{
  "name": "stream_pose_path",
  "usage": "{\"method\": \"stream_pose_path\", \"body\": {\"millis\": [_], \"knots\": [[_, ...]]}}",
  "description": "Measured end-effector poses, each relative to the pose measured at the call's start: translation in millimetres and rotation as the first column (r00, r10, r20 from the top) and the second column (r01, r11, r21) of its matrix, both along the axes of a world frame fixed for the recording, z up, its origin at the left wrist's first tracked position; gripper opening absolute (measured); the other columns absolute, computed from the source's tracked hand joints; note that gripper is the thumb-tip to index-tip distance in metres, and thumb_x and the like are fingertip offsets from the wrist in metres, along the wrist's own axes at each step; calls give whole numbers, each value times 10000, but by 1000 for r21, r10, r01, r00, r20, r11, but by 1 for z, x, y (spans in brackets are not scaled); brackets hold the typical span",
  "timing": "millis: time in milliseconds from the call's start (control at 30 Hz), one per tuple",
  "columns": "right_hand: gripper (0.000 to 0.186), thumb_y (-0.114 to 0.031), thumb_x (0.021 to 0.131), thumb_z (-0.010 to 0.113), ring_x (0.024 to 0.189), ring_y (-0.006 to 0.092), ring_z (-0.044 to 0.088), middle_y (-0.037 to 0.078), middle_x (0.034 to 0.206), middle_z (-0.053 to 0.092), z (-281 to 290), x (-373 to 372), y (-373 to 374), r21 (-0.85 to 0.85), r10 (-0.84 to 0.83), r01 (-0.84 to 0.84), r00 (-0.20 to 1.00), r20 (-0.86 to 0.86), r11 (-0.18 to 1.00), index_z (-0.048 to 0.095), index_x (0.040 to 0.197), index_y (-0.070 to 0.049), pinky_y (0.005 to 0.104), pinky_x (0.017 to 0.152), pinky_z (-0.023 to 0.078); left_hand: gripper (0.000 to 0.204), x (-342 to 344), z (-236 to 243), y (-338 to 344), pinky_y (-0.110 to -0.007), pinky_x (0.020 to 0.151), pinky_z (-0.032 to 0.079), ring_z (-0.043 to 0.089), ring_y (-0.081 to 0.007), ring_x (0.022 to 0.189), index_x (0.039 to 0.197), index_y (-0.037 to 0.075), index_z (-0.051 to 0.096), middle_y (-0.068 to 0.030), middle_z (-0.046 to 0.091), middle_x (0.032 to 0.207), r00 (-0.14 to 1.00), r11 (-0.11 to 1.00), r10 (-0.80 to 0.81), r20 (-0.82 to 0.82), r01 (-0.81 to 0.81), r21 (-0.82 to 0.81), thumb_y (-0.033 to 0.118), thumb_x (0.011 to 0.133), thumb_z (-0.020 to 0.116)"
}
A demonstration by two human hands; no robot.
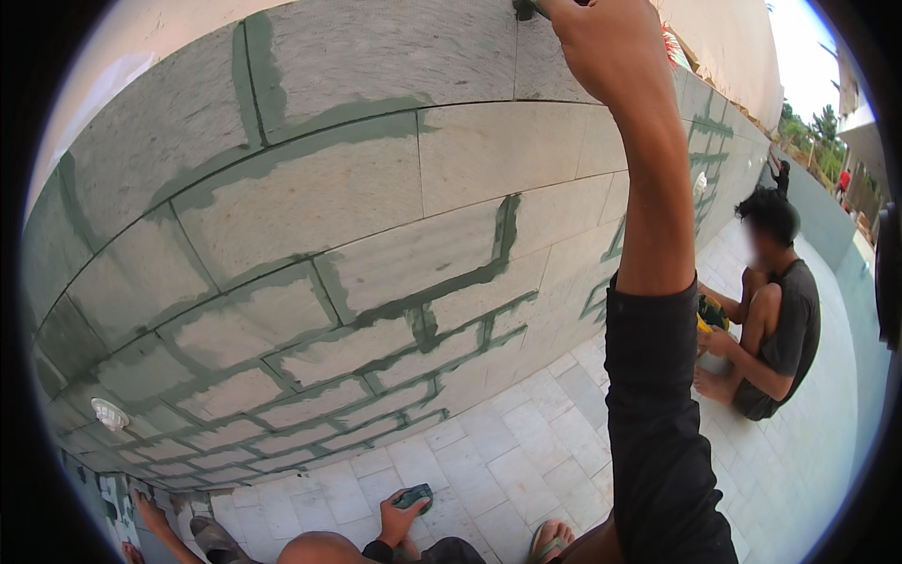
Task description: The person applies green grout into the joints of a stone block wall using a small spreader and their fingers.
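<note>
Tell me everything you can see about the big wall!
The wall is built of large pale grey stone-looking slabs laid like bricks. Many joints between them are smeared with wet-looking dark green filler in broad bands; other joints are thin bare lines. It stands upright on a pale tiled floor and runs far off to the right. A small round white fitting sits low on it. The raised right hand presses a dark tool against its upper part.
</note>
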State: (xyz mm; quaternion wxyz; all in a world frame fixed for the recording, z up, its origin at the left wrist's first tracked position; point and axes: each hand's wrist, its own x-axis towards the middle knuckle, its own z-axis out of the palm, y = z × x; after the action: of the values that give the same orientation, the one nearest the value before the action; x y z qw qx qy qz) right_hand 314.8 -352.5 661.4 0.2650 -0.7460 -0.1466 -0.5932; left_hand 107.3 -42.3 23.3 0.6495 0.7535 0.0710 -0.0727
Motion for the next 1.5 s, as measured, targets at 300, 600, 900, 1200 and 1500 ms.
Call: {"method": "stream_pose_path", "body": {"millis": [300, 600, 900, 1200, 1500], "knots": [[268, -101, 956, 617, 810, 335, 628, 255, 797, 615, -18, 3, -5, -176, 37, -18, 993, 109, 984, 646, 842, 139, 422, 758, 488, 334, 1, -6, 1, -293, 840, 578, 743, -138, 898, 1078, -38, 789, -108, 819, 989, 1000, 1000, -3, 8, 3, -11, 181, 856, 908], [168, -26, 964, 648, 822, 331, 619, 234, 924, 616, -47, 3, 1, -254, 89, -34, 974, 210, 967, 734, 1035, 100, 412, 747, 495, 348, 0, -2, 1, -293, 833, 579, 736, -133, 892, 1088, -46, 787, -106, 817, 995, 1000, 1000, -3, 4, 3, -6, 176, 851, 913], [274, -69, 987, 680, 868, 328, 650, 149, 953, 622, -80, 19, -10, -275, -4, 60, 980, 201, 960, 744, 1242, 7, 416, 798, 536, 345, 0, -6, 0, -290, 858, 574, 726, -125, 904, 1091, -49, 778, -95, 810, 1015, 1000, 1000, 9, -30, -10, -12, 154, 847, 913], [247, -52, 961, 705, 754, 296, 623, 149, 915, 621, -100, 11, -16, -314, 1, 43, 990, 138, 948, 762, 1184, 39, 392, 724, 516, 355, 0, -6, -1, -295, 855, 579, 741, -142, 900, 1087, -50, 787, -109, 816, 1000, 1000, 999, 27, -12, -27, -25, 173, 842, 916], [299, -40, 925, 731, 772, 301, 651, 167, 909, 671, -105, 9, -24, -137, 157, -135, 973, 168, 981, 780, 1219, -9, 399, 711, 522, 327, -1, -2, -3, -291, 847, 576, 734, -137, 888, 1089, -45, 786, -103, 815, 997, 999, 999, 42, 1, -42, -1, 148, 855, 906]]}}
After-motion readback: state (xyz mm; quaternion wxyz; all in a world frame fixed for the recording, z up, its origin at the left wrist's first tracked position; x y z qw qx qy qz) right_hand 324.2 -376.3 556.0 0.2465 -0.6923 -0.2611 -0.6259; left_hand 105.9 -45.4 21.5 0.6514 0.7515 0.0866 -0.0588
